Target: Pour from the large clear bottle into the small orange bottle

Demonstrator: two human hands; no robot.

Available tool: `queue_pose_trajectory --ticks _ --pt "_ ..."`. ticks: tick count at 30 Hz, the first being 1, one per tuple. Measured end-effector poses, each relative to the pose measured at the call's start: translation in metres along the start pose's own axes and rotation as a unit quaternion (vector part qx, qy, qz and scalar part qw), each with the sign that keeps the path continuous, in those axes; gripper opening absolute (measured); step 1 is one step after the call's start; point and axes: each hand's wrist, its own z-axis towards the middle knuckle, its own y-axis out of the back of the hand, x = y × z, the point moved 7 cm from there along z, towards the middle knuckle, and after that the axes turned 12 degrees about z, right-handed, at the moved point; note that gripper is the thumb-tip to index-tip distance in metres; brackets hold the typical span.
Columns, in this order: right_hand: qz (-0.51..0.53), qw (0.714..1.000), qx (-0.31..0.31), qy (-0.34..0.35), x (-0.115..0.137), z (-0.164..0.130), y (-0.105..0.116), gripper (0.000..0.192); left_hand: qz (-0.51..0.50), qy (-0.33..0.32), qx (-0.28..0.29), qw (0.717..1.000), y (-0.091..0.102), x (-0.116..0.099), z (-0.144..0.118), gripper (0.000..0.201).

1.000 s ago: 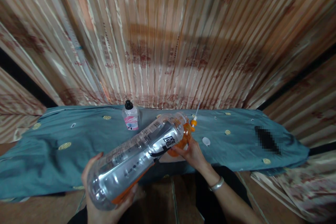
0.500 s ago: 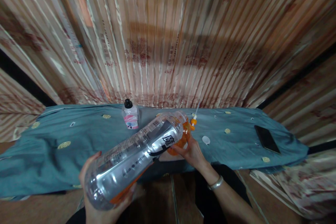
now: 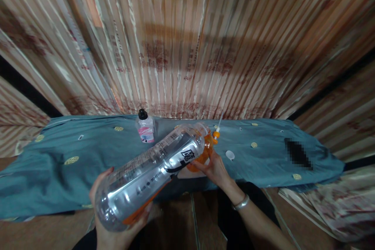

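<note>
Large clear bottle (image 3: pixel 149 175), tipped hard, long axis running from its base low and near the body, on the left, up and away to its neck at centre-right. Base sits in the left hand (image 3: pixel 117 222), fingers wrapped under and around the bottom end, closed on it; thumb side shows at the left edge of the base. Neck end points away from that grip, forward and to the right, and meets an orange container (image 3: pixel 202 156) which the right hand (image 3: pixel 215 170) holds from below and the near side, fingers curled on it. Bottle mouth looks to be at or over the orange container's top; exact contact can't be told, the bottle shoulder covers it. A small orange-and-white nozzle piece (image 3: pixel 216 133) sticks up just beyond the right hand's fingertips. Right hand is the one nearer the neck, left hand carries the weight at the far-back end. Silver bangle (image 3: pixel 240 202) on the right wrist.

Outward: both hands are held over the near edge of a teal cloth (image 3: pixel 73 152). Beyond the left-hand grip, forward and between the two hands, a small pink-label bottle (image 3: pixel 145 127) with black cap stands upright on the cloth, well apart from the big bottle. A small white disc (image 3: pixel 230 155) lies just right of the right hand. Striped curtain (image 3: pixel 187 39) behind.
</note>
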Motion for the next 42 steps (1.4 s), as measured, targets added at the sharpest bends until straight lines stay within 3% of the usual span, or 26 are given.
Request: queue_pose_trajectory --ticks 2,6,13,21,28,35,42 --pt "-0.002 1.000 -0.002 -0.006 0.000 0.000 0.000 0.067 -0.013 0.008 -0.005 1.000 0.001 -0.001 0.000 0.105" --pt "-0.003 1.000 -0.007 -0.002 0.000 0.000 0.000 0.070 -0.043 0.110 0.007 0.993 0.000 -0.003 -0.001 0.095" --pt "0.001 1.000 -0.004 -0.007 -0.003 0.000 0.000 0.073 -0.066 0.143 0.014 0.987 -0.002 -0.005 -0.003 0.096" --pt "-0.004 1.000 -0.009 -0.012 -0.003 0.000 0.002 0.076 -0.062 0.136 0.010 0.989 -0.001 -0.008 -0.002 0.093" --pt "-0.003 1.000 0.003 -0.014 -0.006 0.000 0.001 0.078 -0.048 0.087 -0.020 0.995 0.002 -0.008 0.001 0.095" --pt "-0.008 1.000 -0.008 -0.011 -0.005 0.000 0.002 0.077 -0.019 0.057 -0.010 0.998 0.002 -0.008 0.001 0.096" --pt "-0.008 1.000 -0.011 -0.007 -0.003 0.001 0.002 0.074 -0.063 0.136 0.005 0.989 0.000 -0.007 -0.002 0.093"
